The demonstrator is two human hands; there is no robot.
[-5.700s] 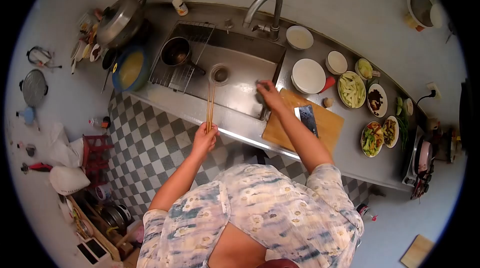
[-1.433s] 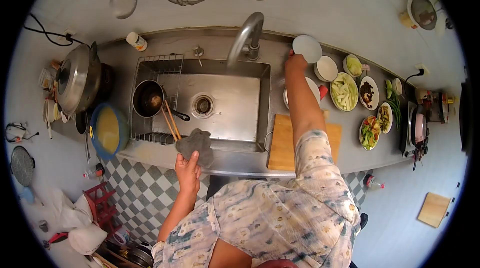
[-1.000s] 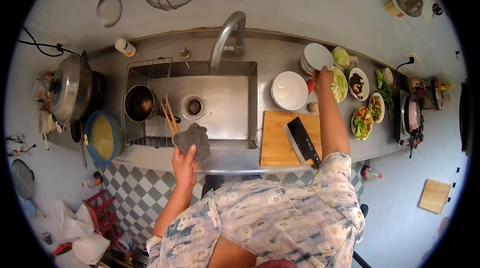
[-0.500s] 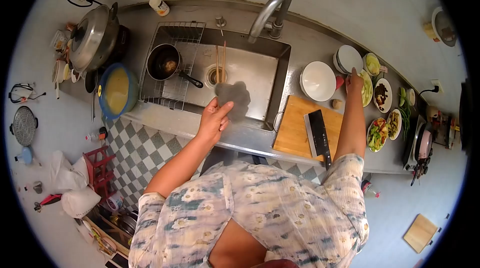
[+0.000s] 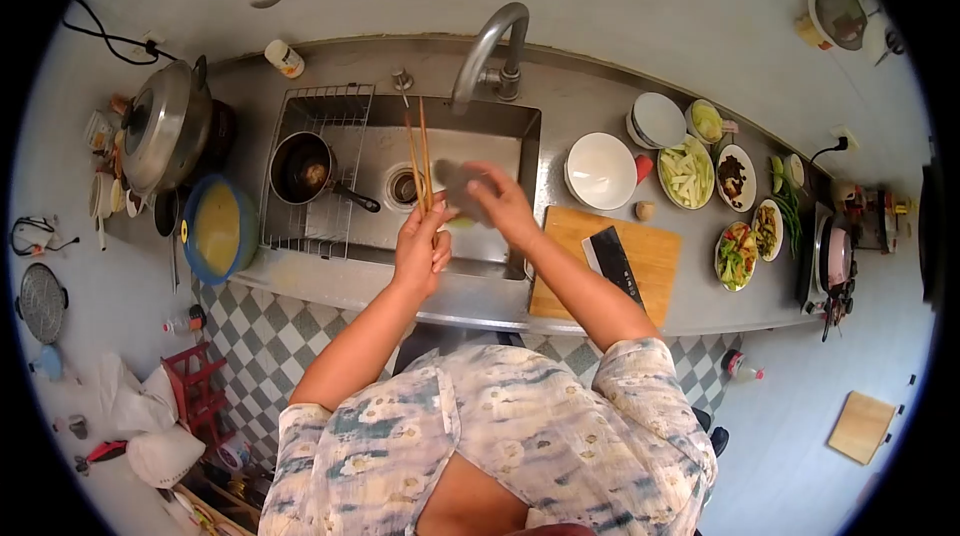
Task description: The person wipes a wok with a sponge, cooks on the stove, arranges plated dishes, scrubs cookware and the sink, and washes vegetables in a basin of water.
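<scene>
Over the sink (image 5: 490, 141), my left hand (image 5: 418, 254) is closed around a pair of wooden chopsticks (image 5: 418, 151), their tips pointing away from me. My right hand (image 5: 505, 208) has its fingers bent beside the left one, against a dark grey, blurred thing (image 5: 465, 188) whose kind I cannot make out. A small pale green bit (image 5: 460, 223) shows below the hands. Left of them, a small pan (image 5: 303, 168) sits on a wire rack (image 5: 325, 236) across the sink. The faucet (image 5: 490, 51) arches behind.
A cleaver (image 5: 615, 261) lies on the wooden cutting board (image 5: 560, 281). White bowls (image 5: 600, 171) and plates of cut vegetables (image 5: 687, 171) stand to the right, beside a stove (image 5: 815, 261). On the left are a blue basin (image 5: 218, 226) of yellowish liquid and a large lidded pot (image 5: 165, 136).
My right hand has left the white bowl on the right and come over the sink beside my left hand, touching the grey thing. My left hand still holds the chopsticks. The view has shifted.
</scene>
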